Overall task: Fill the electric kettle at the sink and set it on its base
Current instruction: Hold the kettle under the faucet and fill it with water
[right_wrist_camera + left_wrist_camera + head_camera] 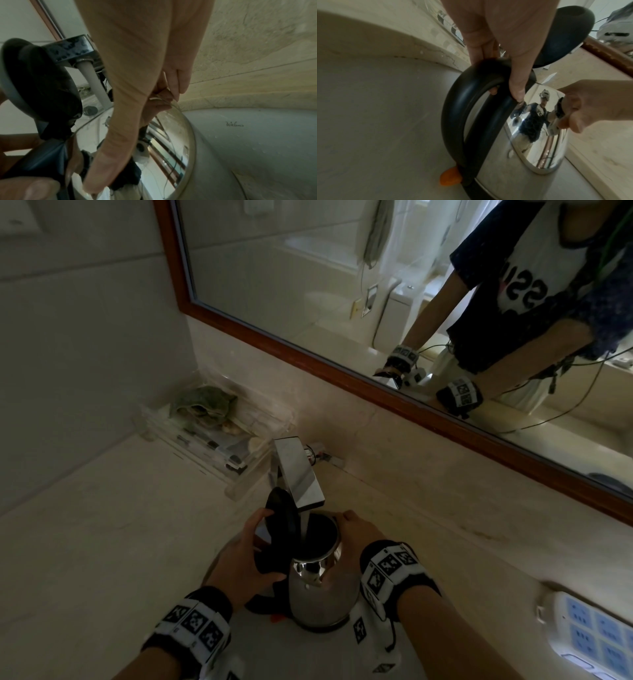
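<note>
A steel electric kettle (pixel 322 594) stands in the sink basin (pixel 274 652) under the chrome faucet (pixel 298 474). Its black lid (pixel 281 518) is tipped open, and a stream of water (pixel 305 523) runs into the mouth. My left hand (pixel 253 556) grips the black handle (pixel 471 97), fingers curled round its top. My right hand (pixel 356 532) holds the kettle's upper body on the right, thumb (pixel 120 121) stretched along the steel and fingers (pixel 174 86) bent at the rim. An orange switch (pixel 450 177) shows at the handle's foot.
A clear tray (pixel 219 453) with toiletries and a green cloth sits on the counter behind the faucet, to the left. A wood-framed mirror (pixel 342 374) runs along the wall. A white power strip (pixel 589 635) lies on the counter at the right.
</note>
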`<state>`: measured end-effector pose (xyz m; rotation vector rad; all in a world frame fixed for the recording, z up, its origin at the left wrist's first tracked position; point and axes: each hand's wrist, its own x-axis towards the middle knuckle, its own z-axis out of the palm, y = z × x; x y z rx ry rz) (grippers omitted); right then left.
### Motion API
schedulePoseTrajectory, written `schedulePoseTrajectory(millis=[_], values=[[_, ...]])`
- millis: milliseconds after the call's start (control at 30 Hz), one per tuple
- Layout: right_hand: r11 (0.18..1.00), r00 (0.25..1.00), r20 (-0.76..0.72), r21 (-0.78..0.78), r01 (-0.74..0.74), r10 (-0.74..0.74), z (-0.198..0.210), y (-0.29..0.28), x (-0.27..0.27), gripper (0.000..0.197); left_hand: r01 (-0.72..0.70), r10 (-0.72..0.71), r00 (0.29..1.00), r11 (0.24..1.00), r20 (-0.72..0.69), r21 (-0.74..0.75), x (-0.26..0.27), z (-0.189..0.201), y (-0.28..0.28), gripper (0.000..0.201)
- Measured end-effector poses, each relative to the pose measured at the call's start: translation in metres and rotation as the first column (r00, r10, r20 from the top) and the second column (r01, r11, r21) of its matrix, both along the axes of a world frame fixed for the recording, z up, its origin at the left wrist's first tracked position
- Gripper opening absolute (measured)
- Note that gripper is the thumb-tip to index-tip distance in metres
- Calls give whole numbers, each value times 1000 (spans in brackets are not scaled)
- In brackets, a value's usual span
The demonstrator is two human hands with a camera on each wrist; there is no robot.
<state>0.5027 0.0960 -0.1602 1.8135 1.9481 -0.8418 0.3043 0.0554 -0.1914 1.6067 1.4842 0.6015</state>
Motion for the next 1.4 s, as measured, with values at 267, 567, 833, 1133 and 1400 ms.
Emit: schedulePoseTrajectory(millis=[267,567,833,1133,1400], values=[[1000,1000,3,30,8,-8,-2,1,1,101,5,-5,1000,999,-1,-33,1,3,-1,92],[999,1000,14,34,-13,12,-2,2,2,94,-8,8,1000,999,13,-36,1,-3,1,96],[999,1000,7,33,-11,11,-3,1,2,98,5,-4,1000,999,13,-51,1,-2,0,94],[999,1000,4,42,-27,27,-3,2,4,100,-13,13,1000,1000,6,-29,2,0,0,98],[998,1000,2,55,-9,9,-5,1,3,97,6,-5,999,1000,36,-23,4,3,-2,94]])
